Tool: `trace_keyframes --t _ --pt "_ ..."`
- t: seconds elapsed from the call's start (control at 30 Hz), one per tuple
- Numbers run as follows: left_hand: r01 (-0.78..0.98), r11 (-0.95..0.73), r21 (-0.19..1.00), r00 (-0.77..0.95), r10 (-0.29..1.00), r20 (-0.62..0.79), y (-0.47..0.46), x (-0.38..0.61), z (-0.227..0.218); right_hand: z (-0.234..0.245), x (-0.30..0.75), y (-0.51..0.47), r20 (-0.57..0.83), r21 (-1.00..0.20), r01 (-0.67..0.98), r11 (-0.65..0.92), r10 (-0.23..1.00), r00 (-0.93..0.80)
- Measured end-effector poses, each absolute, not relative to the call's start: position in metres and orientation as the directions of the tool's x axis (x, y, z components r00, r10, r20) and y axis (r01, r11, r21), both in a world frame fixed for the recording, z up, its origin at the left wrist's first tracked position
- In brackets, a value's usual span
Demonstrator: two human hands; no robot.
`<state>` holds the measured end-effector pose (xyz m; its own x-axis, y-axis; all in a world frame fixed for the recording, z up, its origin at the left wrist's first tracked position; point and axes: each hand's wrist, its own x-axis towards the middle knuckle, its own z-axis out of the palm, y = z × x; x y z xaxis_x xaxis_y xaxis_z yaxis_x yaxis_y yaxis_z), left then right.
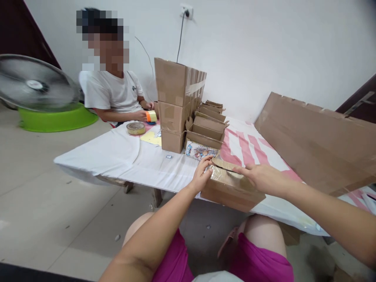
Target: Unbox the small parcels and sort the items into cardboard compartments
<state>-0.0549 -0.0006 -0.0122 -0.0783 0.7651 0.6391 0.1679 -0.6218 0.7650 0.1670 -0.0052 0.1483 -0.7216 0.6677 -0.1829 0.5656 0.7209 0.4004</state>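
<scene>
A small cardboard box lies at the table's near edge, with shiny clear tape across its top. My left hand holds the box's left end, its fingers curled over the corner. My right hand reaches in from the right, its fingers closed on a brown cardboard flap raised over the top; whether the flap is joined to the box cannot be made out. Just beyond lies a flat piece with a colourful printed drawing, partly behind my left fingers.
Stacked cardboard boxes stand beyond my left hand, beside a row of open boxes. A tape roll lies left. Across the table a person holds orange-and-yellow tape. A large cardboard sheet leans at right; a fan is far left.
</scene>
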Motion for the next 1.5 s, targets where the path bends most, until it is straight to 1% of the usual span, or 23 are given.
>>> trace_keyframes --t 0.2,0.37,0.6,0.77,0.83,0.93,1.07,1.2,1.37,1.43,1.5 --pt "0.203 -0.612 0.765 -0.055 0.772 0.633 -0.004 -0.057 -0.009 0.141 0.167 -0.003 -0.196 0.399 0.568 0.72 0.672 -0.714" --pt "0.207 -0.604 0.77 -0.042 0.78 0.624 -0.006 -0.058 -0.008 0.141 0.183 -0.004 -0.257 0.42 0.602 0.679 0.725 -0.639" --pt "0.181 -0.611 0.771 -0.058 0.776 0.628 -0.004 -0.057 -0.009 0.136 0.211 0.001 -0.203 0.354 0.634 0.688 0.718 -0.666" --pt "0.171 -0.613 0.771 -0.053 0.776 0.629 -0.004 -0.057 -0.009 0.137 0.232 -0.003 -0.202 0.355 0.697 0.623 0.779 -0.593" --pt "0.172 -0.609 0.774 -0.05 0.78 0.624 -0.005 -0.057 -0.008 0.135 0.241 -0.004 -0.18 0.314 0.73 0.606 0.794 -0.581" --pt "0.176 -0.592 0.787 -0.056 0.792 0.608 -0.006 -0.057 -0.007 0.128 0.257 -0.003 -0.098 0.211 0.77 0.602 0.797 -0.596" --pt "0.17 -0.575 0.801 -0.067 0.804 0.591 -0.006 -0.055 -0.006 0.108 0.286 0.007 0.032 0.146 0.846 0.513 0.852 -0.522" --pt "0.163 -0.579 0.799 -0.068 0.801 0.595 -0.005 -0.055 -0.007 0.069 0.319 0.021 0.13 0.098 0.899 0.426 0.89 -0.436" --pt "0.118 -0.57 0.813 0.002 0.819 0.574 -0.003 -0.058 -0.004 0.013 0.346 0.028 0.059 0.071 0.894 0.442 0.893 -0.446" --pt "0.053 -0.535 0.843 0.047 0.845 0.533 -0.003 -0.059 -0.002 -0.004 0.351 0.03 0.004 0.05 0.893 0.448 0.894 -0.449" --pt "-0.036 -0.464 0.885 0.058 0.883 0.466 -0.003 -0.059 0.0 -0.017 0.354 0.033 -0.062 0.033 0.897 0.441 0.897 -0.439"
